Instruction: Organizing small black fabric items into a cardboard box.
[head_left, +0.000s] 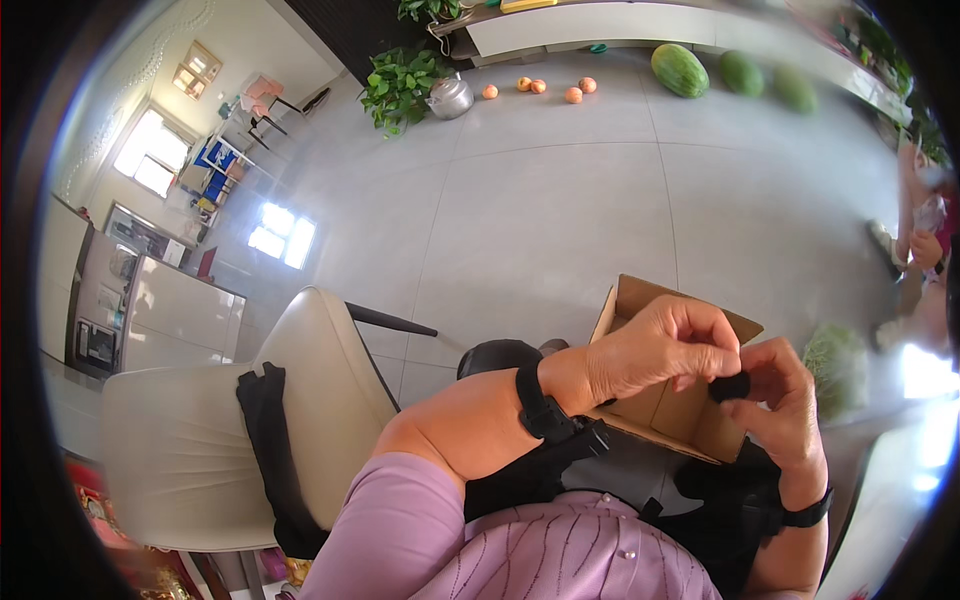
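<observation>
A small round black object (729, 387) sits between my two hands, over an open cardboard box (675, 420). My right hand (784, 397) grips it between thumb and fingers. The fingertips of my left hand (675, 349) are pinched together at the object's upper edge; whether they grip it is hidden. Both wrists wear black straps, the left one (536, 401) with a buckle-like piece. The inside of the box is partly covered by my hands, and its visible floor is bare cardboard.
A cream chair (195, 442) with a black cloth (274, 457) over it stands at left. Along the far cabinet (585, 30) lie a metal kettle (450, 97), several round fruits (574, 95) and a large green melon (679, 71). Another person's hand (926, 247) shows at the right edge.
</observation>
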